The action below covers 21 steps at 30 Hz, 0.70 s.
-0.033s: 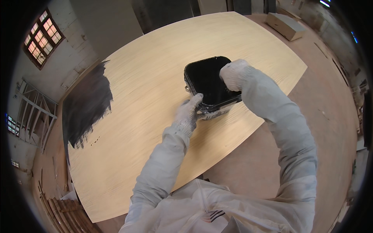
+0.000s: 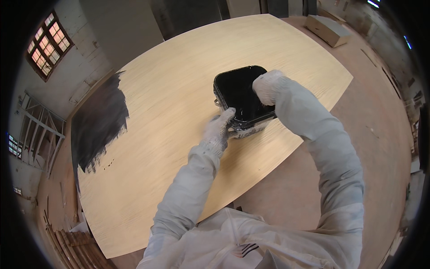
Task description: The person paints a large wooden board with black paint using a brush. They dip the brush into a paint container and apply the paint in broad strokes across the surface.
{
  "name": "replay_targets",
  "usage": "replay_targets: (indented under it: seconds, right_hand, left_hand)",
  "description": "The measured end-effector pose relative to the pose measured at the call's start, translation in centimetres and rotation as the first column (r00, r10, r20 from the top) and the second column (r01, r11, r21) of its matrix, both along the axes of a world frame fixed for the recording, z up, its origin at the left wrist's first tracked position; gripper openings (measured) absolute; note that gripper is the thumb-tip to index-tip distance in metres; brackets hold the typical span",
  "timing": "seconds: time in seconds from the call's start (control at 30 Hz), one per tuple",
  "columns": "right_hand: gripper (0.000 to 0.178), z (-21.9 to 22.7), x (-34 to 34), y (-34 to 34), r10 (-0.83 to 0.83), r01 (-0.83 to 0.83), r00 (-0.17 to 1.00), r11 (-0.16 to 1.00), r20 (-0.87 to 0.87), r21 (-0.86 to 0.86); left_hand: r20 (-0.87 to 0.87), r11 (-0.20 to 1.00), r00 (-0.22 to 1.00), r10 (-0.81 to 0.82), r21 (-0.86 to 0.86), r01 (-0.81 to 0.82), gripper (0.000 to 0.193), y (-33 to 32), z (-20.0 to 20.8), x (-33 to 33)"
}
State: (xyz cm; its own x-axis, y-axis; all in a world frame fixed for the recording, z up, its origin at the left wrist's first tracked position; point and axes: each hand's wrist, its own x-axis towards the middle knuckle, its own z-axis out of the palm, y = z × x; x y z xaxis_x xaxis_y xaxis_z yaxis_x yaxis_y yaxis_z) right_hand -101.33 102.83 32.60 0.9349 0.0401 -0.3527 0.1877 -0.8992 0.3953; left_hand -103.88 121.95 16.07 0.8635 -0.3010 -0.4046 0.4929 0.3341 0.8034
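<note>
A squarish plastic paint tub (image 2: 252, 129) with black inside stands on a large pale wooden board (image 2: 179, 89). My left hand (image 2: 217, 129), in a white knit glove, grips the tub's near left corner, thumb over the rim. My right hand (image 2: 268, 87), gloved too, is closed over the tub's right side. What those fingers hold, if anything, is hidden behind the glove. Black paint (image 2: 101, 123) covers the board's left end, with a ragged brushed edge and a few small drops beside it.
Beyond the board's far right corner a cardboard box (image 2: 329, 30) lies on the reddish floor (image 2: 286, 188). A pale metal frame (image 2: 42, 127) leans at the left, below a barred window (image 2: 49, 45). Wooden sticks (image 2: 74, 244) are gathered at the lower left. Dark panels (image 2: 192, 18) stand behind.
Almost nothing differs. My right hand and forearm have shifted very slightly left over the tub, while the left hand keeps its hold on the rim.
</note>
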Motion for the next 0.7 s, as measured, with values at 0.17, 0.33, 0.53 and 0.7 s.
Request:
replay_targets:
  seconds: [0.17, 0.33, 0.53, 0.7]
  right_hand:
    - [0.032, -3.1, 4.1, -2.7, -0.083, 0.076, 0.987, 0.995, -0.139, -0.06]
    - [0.031, -5.9, 7.3, -4.1, -0.079, 0.078, 0.989, 0.997, -0.128, -0.014]
    - [0.031, -3.9, 6.2, -5.6, -0.064, 0.063, 0.997, 0.997, 0.034, 0.031]
    - [0.045, 2.1, 2.1, -7.6, -0.121, 0.036, 0.977, 0.904, 0.175, 0.426]
  left_hand:
    - [0.028, 0.998, 0.999, -0.023, -0.065, 0.025, 0.038, -4.1, -0.5, 1.4]
    - [-0.007, 0.999, 0.999, -0.04, -0.026, 0.04, 0.063, -4.6, -0.2, 2.5]
    - [0.11, 0.991, 0.987, -0.116, -0.055, 0.123, 0.06, -4.1, 1.4, 1.1]
    - [0.25, 0.998, 0.967, -0.058, 0.042, 0.049, 0.069, -0.7, 3.8, -2.0]
